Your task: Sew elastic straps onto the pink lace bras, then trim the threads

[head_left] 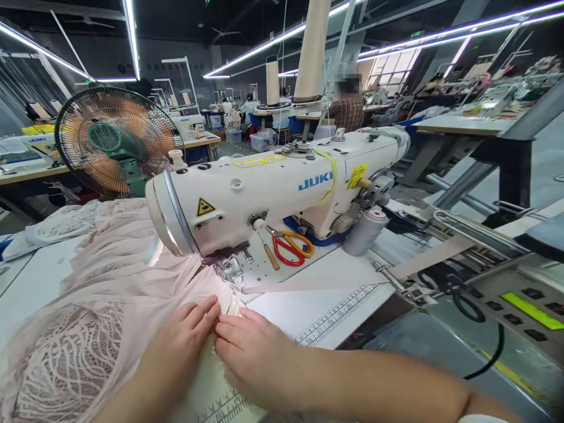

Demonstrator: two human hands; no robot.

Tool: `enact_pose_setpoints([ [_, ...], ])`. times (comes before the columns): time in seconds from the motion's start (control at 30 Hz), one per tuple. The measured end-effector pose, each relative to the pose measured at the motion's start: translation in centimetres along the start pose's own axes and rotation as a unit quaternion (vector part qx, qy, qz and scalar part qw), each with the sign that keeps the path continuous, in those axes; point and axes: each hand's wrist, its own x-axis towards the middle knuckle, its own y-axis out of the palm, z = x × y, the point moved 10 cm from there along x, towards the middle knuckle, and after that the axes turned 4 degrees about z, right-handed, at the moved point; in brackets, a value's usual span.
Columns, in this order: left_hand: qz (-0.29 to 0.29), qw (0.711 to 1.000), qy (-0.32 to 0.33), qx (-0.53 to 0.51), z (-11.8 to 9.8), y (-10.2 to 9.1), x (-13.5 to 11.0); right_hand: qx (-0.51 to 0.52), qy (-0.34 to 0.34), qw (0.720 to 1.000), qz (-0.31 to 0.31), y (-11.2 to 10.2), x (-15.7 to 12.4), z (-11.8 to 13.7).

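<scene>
Pale pink fabric with lace panels spreads over the left side of the sewing machine table and runs under the head of the white sewing machine. Just in front of the presser foot, my left hand has its fingers closed on the fabric's edge. My right hand touches it from the right, its fingers bent together over the same edge, where a shiny strip shows. A narrow pink band enters the foot from the right. My palms hide the cloth beneath.
Red-and-orange-handled scissors and a wooden-handled tool lie on the machine bed. A grey thread cone stands behind. A metal band feeder is on the right, a large fan at back left.
</scene>
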Motion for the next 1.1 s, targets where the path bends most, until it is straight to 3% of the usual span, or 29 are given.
enact_pose_setpoints([
  [0.13,0.005,0.999,0.040,0.027,0.1,-0.4,0.3,0.024,-0.006,1.000,0.006,-0.3,-0.7,-0.5],
  [0.4,0.008,0.997,0.049,0.057,1.4,-0.3,1.2,0.046,0.003,0.999,0.008,0.0,-0.7,-0.7],
  [0.67,0.019,0.997,0.029,0.076,3.5,0.3,2.2,0.042,0.000,0.999,0.018,-0.3,-0.7,-0.6],
  [0.9,0.029,0.992,0.029,0.116,5.0,0.9,2.9,0.047,-0.005,0.999,-0.012,-0.5,-0.7,-0.5],
  [1.1,0.023,0.985,0.021,0.171,3.9,0.7,2.2,0.062,-0.003,0.998,-0.023,-0.4,-0.5,-0.9],
])
